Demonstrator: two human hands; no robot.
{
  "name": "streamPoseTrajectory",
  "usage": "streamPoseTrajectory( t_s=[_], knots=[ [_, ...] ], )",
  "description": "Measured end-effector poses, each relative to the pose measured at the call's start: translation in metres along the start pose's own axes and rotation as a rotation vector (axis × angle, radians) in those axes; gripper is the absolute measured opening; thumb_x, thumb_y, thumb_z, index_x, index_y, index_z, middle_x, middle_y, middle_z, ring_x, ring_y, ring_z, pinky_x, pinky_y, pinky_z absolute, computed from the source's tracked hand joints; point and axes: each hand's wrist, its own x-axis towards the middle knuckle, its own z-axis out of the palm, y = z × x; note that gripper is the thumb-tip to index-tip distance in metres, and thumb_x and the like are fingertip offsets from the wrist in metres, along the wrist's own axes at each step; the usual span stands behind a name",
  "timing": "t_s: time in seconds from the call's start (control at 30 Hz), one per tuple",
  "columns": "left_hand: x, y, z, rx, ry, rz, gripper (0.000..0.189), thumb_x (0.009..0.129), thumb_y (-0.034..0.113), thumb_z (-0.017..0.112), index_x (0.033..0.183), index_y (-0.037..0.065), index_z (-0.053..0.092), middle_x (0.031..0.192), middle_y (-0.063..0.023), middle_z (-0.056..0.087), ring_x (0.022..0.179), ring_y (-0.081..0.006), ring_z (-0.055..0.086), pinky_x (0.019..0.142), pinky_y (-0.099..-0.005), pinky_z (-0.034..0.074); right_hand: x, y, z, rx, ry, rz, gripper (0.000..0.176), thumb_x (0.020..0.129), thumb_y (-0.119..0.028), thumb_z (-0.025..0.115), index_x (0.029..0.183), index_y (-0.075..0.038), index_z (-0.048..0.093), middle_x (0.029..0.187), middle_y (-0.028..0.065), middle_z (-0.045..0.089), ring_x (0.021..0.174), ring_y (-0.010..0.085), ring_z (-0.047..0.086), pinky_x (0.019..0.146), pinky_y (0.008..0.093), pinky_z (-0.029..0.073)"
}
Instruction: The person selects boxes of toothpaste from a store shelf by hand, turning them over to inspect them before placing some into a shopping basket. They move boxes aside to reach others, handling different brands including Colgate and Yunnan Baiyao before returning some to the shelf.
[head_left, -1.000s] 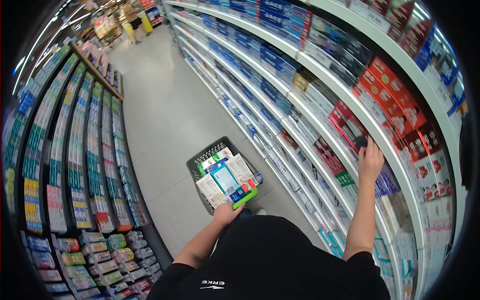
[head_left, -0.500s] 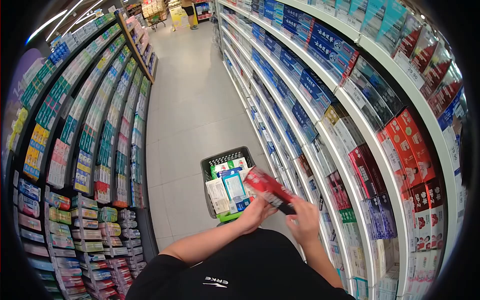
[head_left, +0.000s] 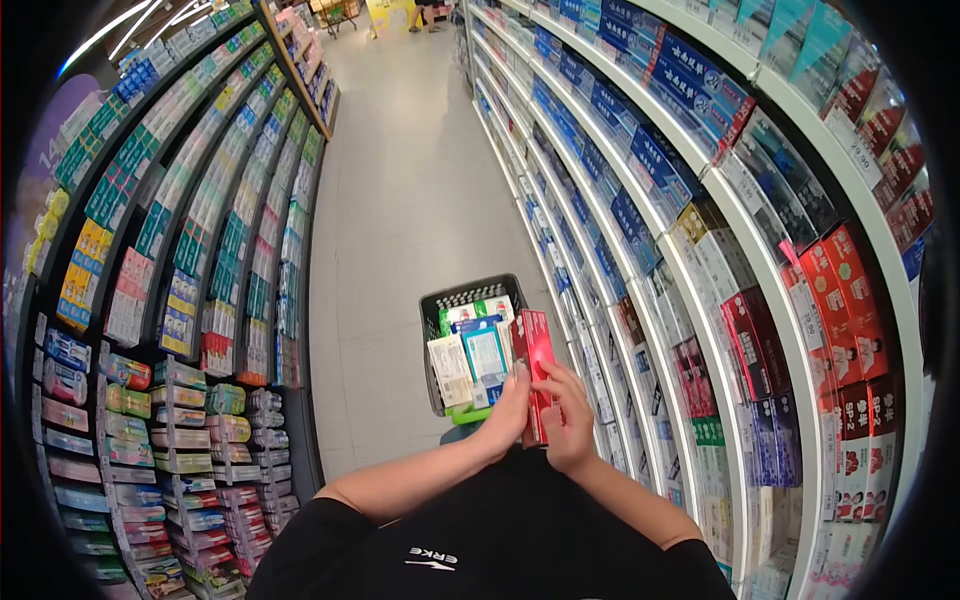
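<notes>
A long red toothpaste box [head_left: 537, 345] stands almost upright in front of my chest, held between both hands. My left hand [head_left: 507, 418] wraps its left side, thumb pointing up along it. On the other side, my right hand [head_left: 567, 418] presses its fingers against the box's right face. Just beyond, a dark shopping basket [head_left: 428, 310] with a green handle [head_left: 466, 413] holds several packages. Among them are a white-and-blue pack [head_left: 486, 352] and a pale carton [head_left: 452, 365]. My hands and the box hide part of the basket's right side.
Close on my right runs a white shelf unit [head_left: 690, 190] with toothpaste boxes, including red ones [head_left: 840, 300]. A dark shelf unit [head_left: 290, 330] with boxes and hanging toothbrush packs lines the left. The tiled floor [head_left: 385, 200] stretches between them; a person's legs [head_left: 425, 15] show far ahead.
The red toothpaste box has turned from a slant to nearly upright. My right hand has moved up and left along it, closer to my left hand. The view has shifted slightly.
</notes>
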Motion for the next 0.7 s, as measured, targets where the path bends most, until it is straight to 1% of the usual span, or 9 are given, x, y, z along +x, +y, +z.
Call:
streamPoseTrajectory(
  t_s=[0.13, 0.2, 0.27, 0.3, 0.37, 0.43, 0.5, 0.6, 0.7],
  knots=[
    [-0.009, 0.017, -0.001, -0.045, -0.075, -0.091, 0.055, 0.104, 0.034, 0.063, 0.146, 0.010, 0.038, 0.138, -0.0075, 0.051, 0.123, -0.0164, 0.056, 0.100, -0.0354, 0.051, 0.000, 0.015, 0.016, 0.258, 0.011, 0.122, 0.050, 0.105, -0.038, 0.052, 0.133, 0.003, 0.055, 0.145, 0.0227, 0.054, 0.140, 0.0403, 0.047, 0.118, 0.0495, 0.032],
    [-0.015, 0.026, -0.005, -0.266, -0.052, -0.245, 0.058, 0.103, 0.030, 0.065, 0.151, 0.011, 0.037, 0.140, -0.0059, 0.054, 0.127, -0.0193, 0.058, 0.101, -0.0401, 0.053, -0.006, 0.031, 0.031, 0.592, 0.042, 0.167, 0.056, 0.108, -0.040, 0.049, 0.142, 0.004, 0.045, 0.150, 0.0207, 0.049, 0.143, 0.0333, 0.043, 0.121, 0.0455, 0.029],
    [-0.003, -0.001, -0.032, -0.268, 0.062, -0.275, 0.060, 0.105, 0.027, 0.063, 0.155, 0.009, 0.035, 0.139, -0.0088, 0.059, 0.123, -0.0213, 0.062, 0.100, -0.0406, 0.055, -0.013, 0.041, 0.030, 0.595, 0.037, 0.359, 0.066, 0.108, -0.056, 0.039, 0.145, -0.002, 0.042, 0.158, 0.0169, 0.039, 0.148, 0.0293, 0.038, 0.124, 0.0458, 0.024],
    [0.005, -0.010, -0.047, -0.268, 0.142, -0.242, 0.061, 0.105, 0.030, 0.063, 0.154, 0.007, 0.035, 0.139, -0.0100, 0.059, 0.124, -0.0224, 0.062, 0.098, -0.0409, 0.056, -0.011, 0.046, 0.022, 0.517, 0.032, 0.421, 0.060, 0.110, -0.051, 0.040, 0.144, -0.002, 0.043, 0.156, 0.0164, 0.040, 0.148, 0.0282, 0.039, 0.124, 0.0461, 0.026],
    [0.022, -0.037, -0.084, -0.067, 0.356, -0.222, 0.081, 0.096, 0.049, 0.071, 0.151, 0.005, 0.029, 0.118, -0.0118, 0.063, 0.076, -0.0137, 0.058, 0.055, -0.0281, 0.040, -0.027, 0.051, 0.005, 0.398, 0.059, 0.531, 0.048, 0.111, -0.039, 0.044, 0.141, -0.002, 0.045, 0.152, 0.0168, 0.045, 0.145, 0.0267, 0.042, 0.122, 0.0458, 0.031],
    [0.046, -0.069, -0.139, 0.130, 0.493, -0.237, 0.081, 0.096, 0.048, 0.071, 0.149, 0.004, 0.029, 0.121, -0.0179, 0.062, 0.089, -0.0183, 0.064, 0.063, -0.0319, 0.049, -0.036, 0.063, -0.011, 0.400, 0.173, 0.628, 0.040, 0.111, -0.031, 0.049, 0.138, -0.001, 0.046, 0.146, 0.0186, 0.051, 0.139, 0.0262, 0.049, 0.118, 0.0444, 0.039],
    [0.066, -0.082, -0.180, 0.115, 0.570, -0.249, 0.075, 0.099, 0.043, 0.067, 0.147, -0.001, 0.030, 0.125, -0.0218, 0.062, 0.106, -0.0261, 0.066, 0.083, -0.0401, 0.057, -0.059, 0.073, -0.023, 0.487, 0.320, 0.811, 0.036, 0.109, -0.026, 0.053, 0.135, -0.001, 0.047, 0.140, 0.0204, 0.056, 0.133, 0.0261, 0.054, 0.113, 0.0427, 0.045],
    [0.100, -0.125, -0.255, 0.018, 0.448, -0.453, 0.049, 0.103, 0.037, 0.056, 0.138, 0.004, 0.051, 0.122, -0.0159, 0.067, 0.108, -0.0279, 0.068, 0.087, -0.0391, 0.056, -0.094, 0.091, -0.043, 0.390, 0.398, 0.954, 0.034, 0.107, -0.022, 0.057, 0.132, -0.002, 0.047, 0.134, 0.0223, 0.060, 0.127, 0.0271, 0.059, 0.108, 0.0415, 0.048],
    [0.098, -0.112, -0.245, -0.120, 0.430, -0.620, 0.038, 0.105, 0.035, 0.048, 0.130, 0.009, 0.058, 0.124, -0.0113, 0.067, 0.105, -0.0243, 0.067, 0.089, -0.0442, 0.055, -0.119, 0.098, -0.056, 0.330, 0.414, 1.035, 0.034, 0.106, -0.019, 0.058, 0.132, -0.001, 0.047, 0.127, 0.0225, 0.064, 0.121, 0.0262, 0.062, 0.106, 0.0404, 0.051]
  ],
)
